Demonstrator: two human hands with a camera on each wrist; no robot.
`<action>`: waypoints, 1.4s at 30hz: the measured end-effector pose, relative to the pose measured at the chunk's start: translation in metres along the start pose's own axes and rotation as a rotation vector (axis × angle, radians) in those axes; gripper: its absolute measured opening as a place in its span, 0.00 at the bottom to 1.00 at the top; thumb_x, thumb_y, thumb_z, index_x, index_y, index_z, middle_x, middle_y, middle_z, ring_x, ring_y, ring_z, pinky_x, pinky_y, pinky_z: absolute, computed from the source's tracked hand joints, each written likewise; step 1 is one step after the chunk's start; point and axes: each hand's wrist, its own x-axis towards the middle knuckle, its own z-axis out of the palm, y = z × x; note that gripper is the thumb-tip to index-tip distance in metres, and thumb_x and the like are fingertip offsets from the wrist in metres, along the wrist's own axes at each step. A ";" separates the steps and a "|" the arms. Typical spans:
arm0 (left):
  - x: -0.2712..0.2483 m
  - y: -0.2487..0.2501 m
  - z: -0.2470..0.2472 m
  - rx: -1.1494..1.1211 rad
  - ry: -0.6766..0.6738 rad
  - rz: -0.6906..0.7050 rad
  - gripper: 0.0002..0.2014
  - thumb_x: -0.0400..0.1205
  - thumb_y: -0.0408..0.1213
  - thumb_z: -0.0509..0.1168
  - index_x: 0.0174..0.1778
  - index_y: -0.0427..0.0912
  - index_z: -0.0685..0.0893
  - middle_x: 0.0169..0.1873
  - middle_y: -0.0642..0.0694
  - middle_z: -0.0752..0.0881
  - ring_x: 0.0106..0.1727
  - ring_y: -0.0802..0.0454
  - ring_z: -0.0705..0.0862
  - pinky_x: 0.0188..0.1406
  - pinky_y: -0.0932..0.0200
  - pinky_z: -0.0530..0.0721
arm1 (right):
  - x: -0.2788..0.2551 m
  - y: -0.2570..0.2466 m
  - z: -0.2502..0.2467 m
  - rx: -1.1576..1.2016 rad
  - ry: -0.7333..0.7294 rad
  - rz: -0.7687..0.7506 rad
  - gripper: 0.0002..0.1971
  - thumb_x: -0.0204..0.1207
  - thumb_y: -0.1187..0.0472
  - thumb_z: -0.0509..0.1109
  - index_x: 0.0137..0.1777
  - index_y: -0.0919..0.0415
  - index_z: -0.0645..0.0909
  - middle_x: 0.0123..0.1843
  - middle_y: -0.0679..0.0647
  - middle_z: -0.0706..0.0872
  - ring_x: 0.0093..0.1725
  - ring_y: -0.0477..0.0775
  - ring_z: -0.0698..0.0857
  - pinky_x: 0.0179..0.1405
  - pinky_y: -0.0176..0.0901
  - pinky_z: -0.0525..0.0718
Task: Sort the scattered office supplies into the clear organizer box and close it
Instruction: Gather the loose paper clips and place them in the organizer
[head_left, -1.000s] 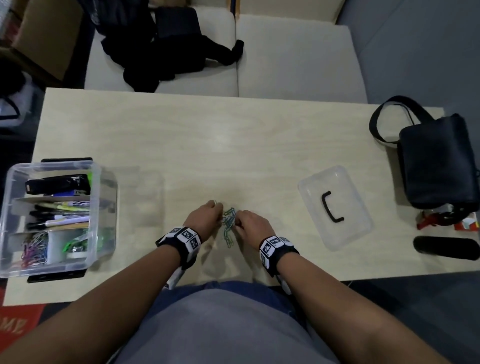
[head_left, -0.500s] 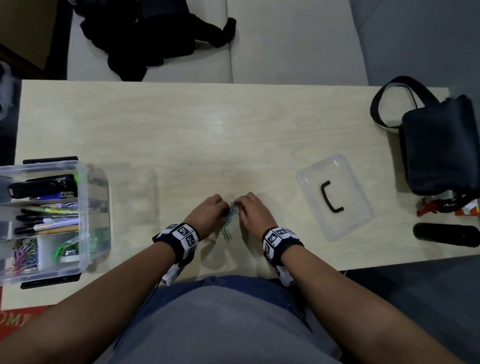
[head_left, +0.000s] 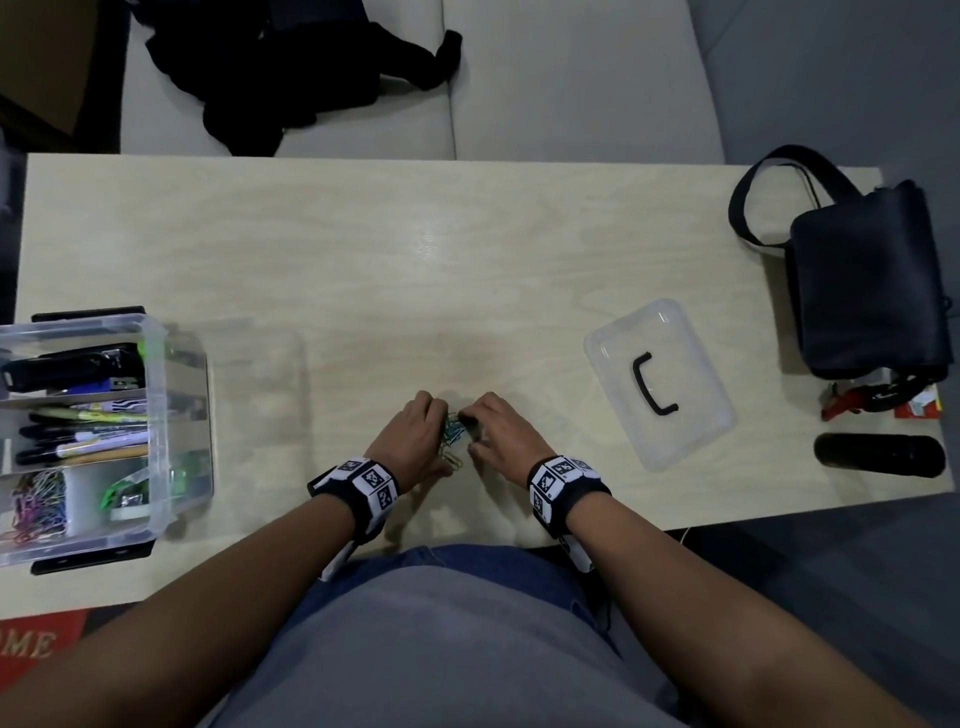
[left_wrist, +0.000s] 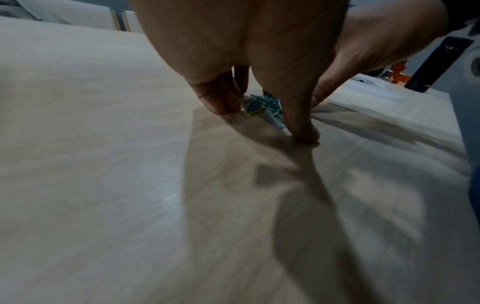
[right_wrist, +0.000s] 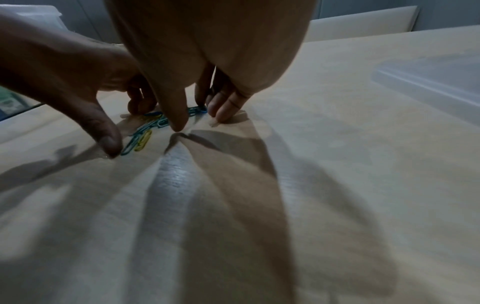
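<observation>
Fingers of both hands curl down w/ tips on the surface, flanking a small heap of paper clips (blue, green, yellow). Left hand and right hand cup the heap from either side; whether any clip is actually pinched can't be told. Clear organizer box, open, at far left edge; its lid lies apart at right.
</observation>
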 end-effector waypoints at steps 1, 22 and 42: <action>0.002 0.002 0.001 -0.030 0.007 0.002 0.35 0.64 0.47 0.83 0.59 0.36 0.72 0.54 0.41 0.72 0.47 0.42 0.75 0.40 0.56 0.68 | 0.000 -0.001 0.001 0.001 0.000 -0.004 0.23 0.75 0.66 0.72 0.71 0.65 0.76 0.64 0.58 0.75 0.62 0.55 0.77 0.59 0.37 0.73; 0.016 -0.009 -0.018 -0.101 0.032 -0.001 0.06 0.83 0.31 0.62 0.51 0.32 0.79 0.46 0.34 0.76 0.39 0.33 0.80 0.35 0.46 0.72 | 0.017 -0.023 0.017 -0.118 0.082 0.101 0.08 0.79 0.65 0.68 0.55 0.68 0.78 0.55 0.63 0.79 0.55 0.63 0.78 0.51 0.54 0.79; 0.003 -0.030 -0.045 -0.405 0.182 -0.236 0.05 0.76 0.28 0.69 0.44 0.38 0.89 0.40 0.42 0.91 0.42 0.48 0.85 0.41 0.62 0.76 | 0.017 -0.026 -0.007 0.061 0.150 0.187 0.05 0.80 0.64 0.68 0.51 0.60 0.84 0.50 0.56 0.85 0.51 0.57 0.82 0.52 0.49 0.81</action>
